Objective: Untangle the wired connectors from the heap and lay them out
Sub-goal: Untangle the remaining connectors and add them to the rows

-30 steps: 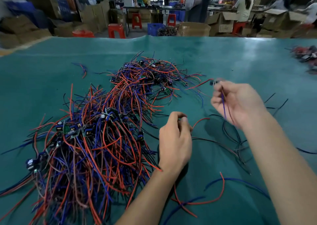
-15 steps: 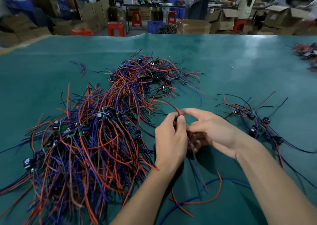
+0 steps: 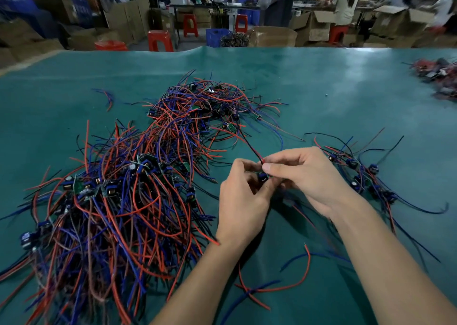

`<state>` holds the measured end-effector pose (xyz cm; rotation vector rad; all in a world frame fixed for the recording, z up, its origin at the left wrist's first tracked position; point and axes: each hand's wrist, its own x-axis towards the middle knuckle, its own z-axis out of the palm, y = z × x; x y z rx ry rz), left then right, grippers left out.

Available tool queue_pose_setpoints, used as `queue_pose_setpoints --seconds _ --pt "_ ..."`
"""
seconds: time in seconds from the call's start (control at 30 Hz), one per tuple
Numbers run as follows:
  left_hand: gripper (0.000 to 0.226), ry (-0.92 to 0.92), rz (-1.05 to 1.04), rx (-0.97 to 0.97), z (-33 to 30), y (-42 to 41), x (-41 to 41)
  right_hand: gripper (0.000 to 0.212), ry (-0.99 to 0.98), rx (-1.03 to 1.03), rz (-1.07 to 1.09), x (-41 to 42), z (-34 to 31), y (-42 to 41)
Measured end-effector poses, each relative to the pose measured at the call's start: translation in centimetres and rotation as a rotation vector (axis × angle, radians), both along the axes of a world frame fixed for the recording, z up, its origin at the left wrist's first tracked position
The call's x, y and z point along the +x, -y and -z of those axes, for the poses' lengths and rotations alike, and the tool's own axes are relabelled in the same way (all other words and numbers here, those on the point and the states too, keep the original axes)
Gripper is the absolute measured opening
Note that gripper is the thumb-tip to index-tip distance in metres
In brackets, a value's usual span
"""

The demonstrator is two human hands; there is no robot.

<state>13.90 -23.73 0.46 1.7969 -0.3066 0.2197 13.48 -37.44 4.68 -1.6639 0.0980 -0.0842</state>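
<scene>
At the centre of the frame my left hand (image 3: pixel 241 201) and right hand (image 3: pixel 306 178) were both pinching one small blue connector (image 3: pixel 262 177). Its red-and-black lead (image 3: pixel 249 147) ran up-left into the heap (image 3: pixel 138 176) filling the left half of the desk (image 3: pixel 321 82) — the likely trouble. A hard tug could have dragged neighbouring wires along or strained the joint. The laid-out bunch (image 3: pixel 363 176) sat just right of my hands, close enough to snag.
</scene>
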Motion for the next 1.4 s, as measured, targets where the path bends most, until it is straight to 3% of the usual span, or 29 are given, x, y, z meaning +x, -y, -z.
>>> queue_pose_setpoints --seconds 0.1,0.37,0.53,0.73,0.83,0.97,1.1,1.27,1.33,1.4 --pt "0.029 -0.040 0.005 -0.035 -0.1 -0.1 0.0 0.016 -0.003 0.064 0.026 0.0 0.1 0.1" --pt "0.012 -0.128 -0.007 -0.070 -0.1 -0.2 0.3 0.016 0.008 -0.010 0.084 0.7 0.7 -0.1" --pt "0.019 -0.099 -0.049 -0.071 -0.3 -0.1 0.1 0.011 0.038 -0.045 0.018 0.5 0.7 0.3" --pt "0.010 -0.097 -0.048 -0.061 -0.3 -0.1 0.3 0.012 0.044 0.096 0.017 0.4 0.5 0.4" --pt "0.016 -0.065 -0.065 -0.002 -0.1 -0.2 0.3 0.012 0.058 0.108 0.034 0.4 0.5 0.4" --pt "0.020 -0.035 -0.037 0.025 -0.2 -0.1 0.3 0.013 0.162 -0.051 0.230 0.8 0.6 0.9" --pt "0.020 -0.015 0.028 0.033 -0.2 0.0 0.1 0.020 0.254 -0.065 0.473 0.9 0.3 2.7" --pt "0.021 0.012 0.031 0.026 -0.4 0.0 -0.3 0.012 0.388 0.103 0.858 0.7 -0.3 5.1" --pt "0.023 0.009 -0.031 -0.021 -0.6 -0.1 -0.2 0.020 0.350 0.191 0.993 0.7 -0.3 5.4" --pt "0.024 -0.010 -0.107 -0.107 -0.7 -0.3 0.0 0.027 0.229 0.217 0.955 0.8 -0.1 4.7"
